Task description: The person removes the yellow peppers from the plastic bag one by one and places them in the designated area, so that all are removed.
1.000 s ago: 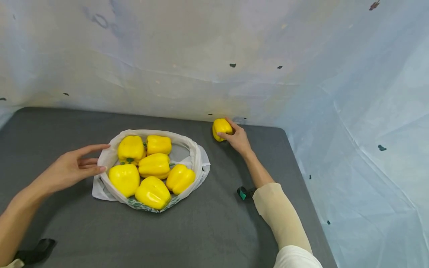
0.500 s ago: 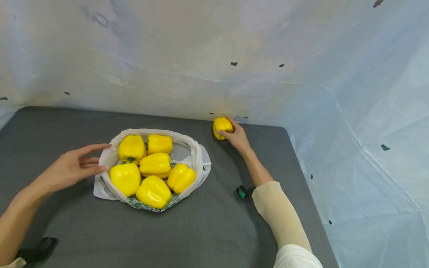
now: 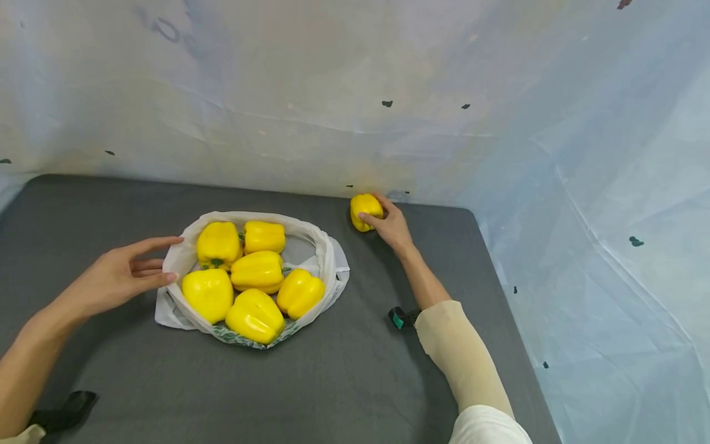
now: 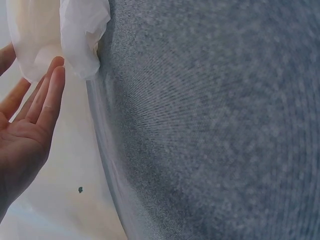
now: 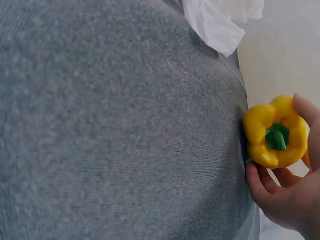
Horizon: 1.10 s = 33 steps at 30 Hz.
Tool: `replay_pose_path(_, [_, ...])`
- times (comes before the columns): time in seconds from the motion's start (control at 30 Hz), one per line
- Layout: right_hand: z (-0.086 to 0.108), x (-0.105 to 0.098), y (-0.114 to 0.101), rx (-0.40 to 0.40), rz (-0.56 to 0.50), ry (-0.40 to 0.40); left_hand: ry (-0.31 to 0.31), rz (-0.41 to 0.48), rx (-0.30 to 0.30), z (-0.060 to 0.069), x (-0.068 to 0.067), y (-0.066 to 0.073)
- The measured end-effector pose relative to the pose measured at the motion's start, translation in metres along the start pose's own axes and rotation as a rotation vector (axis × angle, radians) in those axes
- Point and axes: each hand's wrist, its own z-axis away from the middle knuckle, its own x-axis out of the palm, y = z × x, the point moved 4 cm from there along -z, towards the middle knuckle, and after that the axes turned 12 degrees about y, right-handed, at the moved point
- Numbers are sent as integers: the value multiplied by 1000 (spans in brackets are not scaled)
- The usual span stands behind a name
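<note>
In the head view, a white bag (image 3: 326,259) with its top rolled open stands left of the table's middle. Several yellow bell peppers (image 3: 257,272) lie inside it. My left hand (image 3: 113,277) touches the bag's left rim with its fingers nearly straight. From the left wrist view, those fingers (image 4: 52,97) reach up to the bag's white side (image 4: 82,45). At the table's far right, my right hand (image 3: 392,228) holds another yellow bell pepper (image 3: 364,209) between thumb and fingers. The right wrist view shows the green stem of this pepper (image 5: 260,122), which sits at the tabletop.
The grey cloth-covered table (image 3: 310,394) ends at a far edge close behind the held pepper. Pale plastic sheeting (image 3: 288,92) rises behind the table and along its right side. Dark straps (image 3: 66,413) hang at both forearms.
The right hand and its pepper have shifted very slightly to the left. The left hand and the bag look unchanged.
</note>
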Motion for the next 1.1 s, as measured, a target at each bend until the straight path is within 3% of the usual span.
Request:
replay_pose_path(0.43, [-1,-6,-7,-46,-20,1,23,-2,32,-2,-4,2])
replay_pose_path(0.83, [14,-13,-28,-214,-35,118,4,-15,16,0,-5,2])
replay_pose_path(1.1, [29,-17,-44,-312,-87,90,-11,-19,3,0,-5,2])
